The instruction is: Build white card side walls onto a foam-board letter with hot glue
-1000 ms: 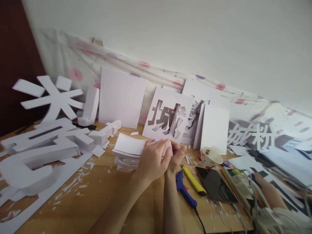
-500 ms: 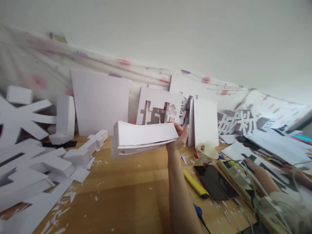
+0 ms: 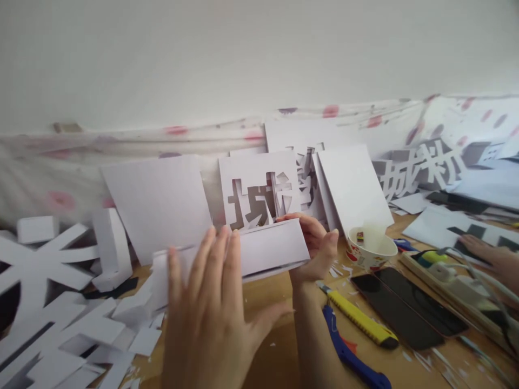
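Note:
My right hand (image 3: 316,243) grips the right end of a stack of white card strips (image 3: 271,249) and holds it above the wooden table (image 3: 279,302). My left hand (image 3: 214,313) is raised in front of the stack's left part, fingers spread, palm toward the strips; whether it touches them I cannot tell. Behind the stack leans a white board with cut-out characters (image 3: 259,189).
Large white foam letters (image 3: 52,302) lie at the left. A paper cup (image 3: 371,248), a yellow utility knife (image 3: 359,319), a blue tool (image 3: 352,359) and two dark phones (image 3: 409,308) lie at the right. Another person's hand (image 3: 492,259) rests at far right. White boards (image 3: 158,202) lean on the wall.
The view has swung right and down. My left hand, out of view half a second ago, has come back up in front of the stack, which my right hand still holds.

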`<state>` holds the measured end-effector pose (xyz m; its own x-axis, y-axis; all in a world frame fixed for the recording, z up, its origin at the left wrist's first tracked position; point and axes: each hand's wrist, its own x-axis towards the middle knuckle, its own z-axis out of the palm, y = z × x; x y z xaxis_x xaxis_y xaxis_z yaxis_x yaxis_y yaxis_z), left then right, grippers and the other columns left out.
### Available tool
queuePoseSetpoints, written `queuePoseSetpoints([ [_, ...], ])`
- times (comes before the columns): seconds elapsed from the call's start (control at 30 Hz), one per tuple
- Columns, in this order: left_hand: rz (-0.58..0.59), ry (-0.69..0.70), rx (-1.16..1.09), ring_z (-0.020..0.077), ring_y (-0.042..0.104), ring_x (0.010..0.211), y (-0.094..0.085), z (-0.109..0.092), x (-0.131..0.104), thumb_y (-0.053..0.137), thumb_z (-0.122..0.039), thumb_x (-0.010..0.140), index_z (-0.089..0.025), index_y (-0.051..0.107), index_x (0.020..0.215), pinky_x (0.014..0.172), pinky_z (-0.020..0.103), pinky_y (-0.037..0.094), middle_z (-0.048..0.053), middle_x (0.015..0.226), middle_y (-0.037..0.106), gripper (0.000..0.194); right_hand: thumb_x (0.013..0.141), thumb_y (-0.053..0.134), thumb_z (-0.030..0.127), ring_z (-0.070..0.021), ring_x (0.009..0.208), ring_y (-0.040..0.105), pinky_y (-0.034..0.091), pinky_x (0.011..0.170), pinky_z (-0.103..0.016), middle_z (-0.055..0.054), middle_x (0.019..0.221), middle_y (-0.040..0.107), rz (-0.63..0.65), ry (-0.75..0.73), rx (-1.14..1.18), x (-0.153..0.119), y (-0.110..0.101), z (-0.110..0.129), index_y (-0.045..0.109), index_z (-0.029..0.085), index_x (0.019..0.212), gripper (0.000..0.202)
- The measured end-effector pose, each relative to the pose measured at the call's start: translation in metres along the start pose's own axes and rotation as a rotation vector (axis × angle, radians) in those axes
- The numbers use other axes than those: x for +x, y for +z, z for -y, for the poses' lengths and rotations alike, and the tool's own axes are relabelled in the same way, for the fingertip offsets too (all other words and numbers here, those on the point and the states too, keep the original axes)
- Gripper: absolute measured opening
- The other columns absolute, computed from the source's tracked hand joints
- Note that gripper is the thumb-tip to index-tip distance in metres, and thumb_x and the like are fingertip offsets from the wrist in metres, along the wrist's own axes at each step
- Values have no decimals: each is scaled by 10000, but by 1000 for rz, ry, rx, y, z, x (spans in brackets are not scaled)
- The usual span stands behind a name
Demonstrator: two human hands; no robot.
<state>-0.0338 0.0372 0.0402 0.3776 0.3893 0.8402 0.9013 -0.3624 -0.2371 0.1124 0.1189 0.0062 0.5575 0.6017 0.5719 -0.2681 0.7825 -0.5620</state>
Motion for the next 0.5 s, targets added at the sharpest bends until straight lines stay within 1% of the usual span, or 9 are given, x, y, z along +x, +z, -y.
queuePoseSetpoints([
  [0.07, 21, 4, -15, 402, 541, 1266, 21, -9, 7, 359, -783, 864, 54, 465, 1366, 1187, 608, 184, 286, 1332, 592, 982, 918, 325, 684, -222, 664, 654, 460, 561, -317, -87, 823, 737, -2, -9, -50, 1, -3, -1, 735, 185, 853, 649],
  [0.1, 14, 1, -19, 400, 550, 1254, 31, -11, 10, 349, -796, 856, 57, 466, 1362, 1184, 606, 193, 285, 1316, 601, 999, 931, 308, 665, -224, 678, 658, 463, 567, -321, -84, 830, 736, -2, -20, -81, 1, -5, -2, 734, 190, 862, 641],
  [0.17, -36, -1, -30, 382, 595, 1185, 50, -11, 14, 381, -788, 854, 45, 498, 1333, 1170, 585, 248, 265, 1234, 644, 968, 946, 287, 634, -233, 720, 672, 475, 586, -333, -80, 846, 735, 2, -50, -164, 2, -8, -3, 736, 202, 879, 627],
  [0.27, -144, 23, -83, 336, 656, 1005, 71, -3, 22, 407, -789, 843, 13, 599, 1187, 1080, 507, 409, 221, 1049, 692, 894, 954, 275, 609, -246, 790, 686, 498, 632, -357, -77, 878, 732, -11, -114, -294, 3, -11, -3, 737, 213, 898, 611],
  [0.37, -184, 88, -119, 320, 661, 931, 82, 5, 28, 420, -798, 831, -20, 624, 1093, 942, 443, 506, 199, 971, 697, 846, 964, 272, 586, -258, 854, 690, 512, 679, -378, -78, 908, 730, -40, -157, -363, 1, -12, -2, 736, 217, 924, 594],
  [0.43, -183, 114, -126, 309, 661, 910, 84, 8, 30, 424, -805, 824, -30, 615, 1090, 871, 407, 525, 189, 952, 698, 841, 967, 264, 586, -259, 861, 692, 514, 680, -381, -81, 920, 730, -42, -151, -384, 0, -12, -1, 737, 216, 943, 601],
  [0.5, -172, 106, -127, 297, 661, 895, 83, 8, 29, 414, -807, 827, -37, 609, 1093, 825, 382, 525, 183, 949, 699, 838, 965, 247, 605, -257, 864, 695, 513, 665, -374, -82, 931, 730, -33, -116, -405, -2, -13, -1, 739, 217, 961, 627],
])
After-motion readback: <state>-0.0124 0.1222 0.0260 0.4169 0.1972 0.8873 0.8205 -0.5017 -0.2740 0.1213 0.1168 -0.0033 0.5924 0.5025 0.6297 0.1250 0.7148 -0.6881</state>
